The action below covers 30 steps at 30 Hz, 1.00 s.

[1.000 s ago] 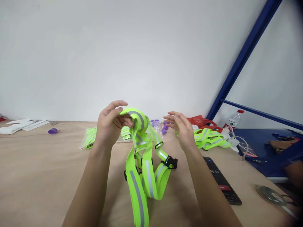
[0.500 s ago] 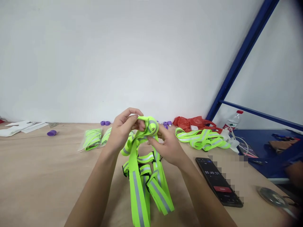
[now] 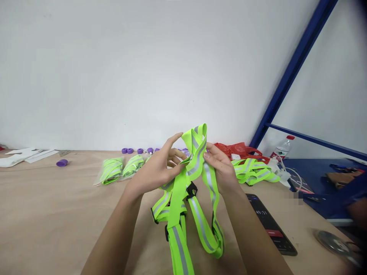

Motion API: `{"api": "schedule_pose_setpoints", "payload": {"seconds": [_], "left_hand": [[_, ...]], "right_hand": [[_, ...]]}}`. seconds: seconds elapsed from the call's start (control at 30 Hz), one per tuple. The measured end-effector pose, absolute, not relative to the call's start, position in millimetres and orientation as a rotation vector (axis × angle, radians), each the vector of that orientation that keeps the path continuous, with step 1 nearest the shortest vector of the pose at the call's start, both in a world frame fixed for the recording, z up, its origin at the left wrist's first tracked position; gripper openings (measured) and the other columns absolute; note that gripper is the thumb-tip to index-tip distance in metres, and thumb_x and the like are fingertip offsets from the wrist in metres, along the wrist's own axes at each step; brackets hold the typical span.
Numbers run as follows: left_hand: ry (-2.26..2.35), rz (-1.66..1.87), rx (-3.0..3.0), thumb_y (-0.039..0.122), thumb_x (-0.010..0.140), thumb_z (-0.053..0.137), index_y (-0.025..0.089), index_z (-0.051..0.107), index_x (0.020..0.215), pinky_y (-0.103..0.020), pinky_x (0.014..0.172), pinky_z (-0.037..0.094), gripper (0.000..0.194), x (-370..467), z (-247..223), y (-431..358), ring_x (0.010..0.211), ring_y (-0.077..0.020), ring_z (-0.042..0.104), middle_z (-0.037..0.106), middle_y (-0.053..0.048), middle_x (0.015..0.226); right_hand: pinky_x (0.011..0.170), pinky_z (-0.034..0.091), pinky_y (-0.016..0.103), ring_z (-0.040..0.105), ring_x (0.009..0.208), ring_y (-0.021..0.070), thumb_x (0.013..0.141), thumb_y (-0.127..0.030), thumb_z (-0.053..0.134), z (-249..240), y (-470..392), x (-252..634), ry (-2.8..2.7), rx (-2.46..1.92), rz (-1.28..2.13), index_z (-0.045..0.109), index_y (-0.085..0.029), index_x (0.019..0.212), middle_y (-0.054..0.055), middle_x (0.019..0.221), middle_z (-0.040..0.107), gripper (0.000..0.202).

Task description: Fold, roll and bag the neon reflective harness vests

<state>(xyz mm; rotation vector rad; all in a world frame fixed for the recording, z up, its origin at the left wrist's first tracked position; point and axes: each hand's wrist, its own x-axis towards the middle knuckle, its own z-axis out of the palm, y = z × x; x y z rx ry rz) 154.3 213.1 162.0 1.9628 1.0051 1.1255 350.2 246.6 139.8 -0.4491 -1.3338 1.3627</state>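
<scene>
One brown tabletop [image 3: 71,217] spans my feed, pale wall [image 3: 143,68] rising behind. I'm taking the phone [image 3: 272,225] as marker: bottle [image 3: 283,148] beyond it, blue frame [image 3: 295,72] slanting up beyond too, bagged straps [image 3: 111,170] well off to its left. And just left of the phone hangs the harness [image 3: 178,196], between my two grips! Left hand [image 3: 157,167] loosely curled around a fold, forefinger stretched to the upper edge; right hand [image 3: 224,170] nearly closed, pinching the other side, thumb in front.

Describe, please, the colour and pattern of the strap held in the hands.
Bright yellow-green strap with grey lengthwise stripes, seen in the head view.
</scene>
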Motion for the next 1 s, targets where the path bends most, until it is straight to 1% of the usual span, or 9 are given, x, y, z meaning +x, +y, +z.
{"api": "schedule_pose_setpoints", "payload": {"seconds": [0.1,0.17,0.23,0.43,0.63,0.73,0.8,0.9,1.0], "left_hand": [[1.010,1.194,1.901,0.030,0.090,0.067,0.028,0.040,0.147,-0.034,0.078,0.055,0.064,152.4,164.8,211.5,0.090,-0.0209,0.066,0.069,-0.006,0.101],[1.012,1.174,1.862,0.035,0.090,0.067,0.021,0.064,0.121,-0.031,0.071,0.055,0.035,150.7,166.6,211.2,0.085,-0.0214,0.067,0.071,-0.007,0.095],[1.013,1.145,1.841,0.040,0.091,0.066,0.017,0.070,0.092,-0.028,0.063,0.053,0.023,148.4,168.2,211.9,0.077,-0.0200,0.067,0.071,-0.007,0.087],[0.823,1.383,1.644,0.040,0.090,0.066,0.017,0.062,0.087,-0.027,0.064,0.053,0.024,135.9,171.8,215.2,0.069,-0.0177,0.068,0.071,-0.005,0.079],[0.918,1.515,1.547,0.039,0.087,0.067,0.019,0.057,0.082,-0.026,0.060,0.050,0.023,136.2,166.8,227.0,0.052,-0.0107,0.052,0.056,0.004,0.063],[1.300,1.627,1.726,0.035,0.082,0.072,0.020,0.060,0.089,-0.024,0.065,0.049,0.020,146.3,163.3,230.9,0.071,-0.0140,0.060,0.063,0.000,0.083],[1.388,1.635,1.798,0.038,0.085,0.069,0.019,0.061,0.080,-0.024,0.064,0.048,0.022,152.1,163.6,228.0,0.071,-0.0144,0.060,0.064,-0.001,0.078],[1.177,1.249,1.841,0.056,0.095,0.050,0.016,0.065,0.064,-0.026,0.060,0.050,0.053,155.6,166.7,218.4,0.059,-0.0150,0.061,0.064,-0.005,0.063],[0.970,0.944,1.781,0.068,0.095,0.040,0.014,0.075,0.080,-0.029,0.061,0.055,0.066,156.8,167.4,211.7,0.064,-0.0185,0.068,0.073,-0.011,0.079]], "right_hand": [[0.082,0.058,0.042,0.073,0.095,0.0275,0.081,-0.036,0.070,140.0,246.7,349.0,-1.283,-0.421,1.374,0.066,-0.027,0.109,0.004,0.100,0.076,0.030],[0.080,0.059,0.041,0.073,0.093,0.0267,0.079,-0.034,0.071,140.0,248.2,349.8,-1.243,-0.410,1.375,0.067,-0.027,0.109,0.004,0.099,0.076,0.030],[0.076,0.059,0.037,0.073,0.087,0.0245,0.078,-0.031,0.071,139.7,250.6,352.4,-1.186,-0.402,1.382,0.069,-0.027,0.107,0.003,0.095,0.076,0.030],[0.058,0.055,0.026,0.065,0.060,0.0140,0.076,-0.019,0.065,140.1,252.8,364.2,-1.096,-0.382,1.420,0.071,-0.027,0.110,-0.001,0.084,0.074,0.035],[0.071,0.063,0.040,0.062,0.051,0.0185,0.077,-0.023,0.063,141.7,244.7,359.3,-1.046,-0.388,1.510,0.072,-0.026,0.117,-0.007,0.046,0.053,0.041],[0.077,0.063,0.046,0.068,0.060,0.0217,0.078,-0.028,0.064,140.0,244.2,353.5,-1.087,-0.352,1.477,0.072,-0.025,0.118,-0.003,0.057,0.064,0.041],[0.078,0.063,0.046,0.071,0.069,0.0239,0.080,-0.032,0.062,138.8,243.5,351.2,-1.122,-0.369,1.444,0.072,-0.024,0.118,0.001,0.069,0.071,0.040],[0.079,0.062,0.045,0.072,0.075,0.0253,0.083,-0.033,0.060,138.4,240.8,350.2,-1.150,-0.431,1.443,0.071,-0.024,0.122,0.001,0.070,0.072,0.042],[0.081,0.060,0.041,0.073,0.084,0.0272,0.082,-0.033,0.062,140.3,239.2,349.5,-1.193,-0.489,1.419,0.072,-0.022,0.121,0.002,0.073,0.074,0.042]]}}
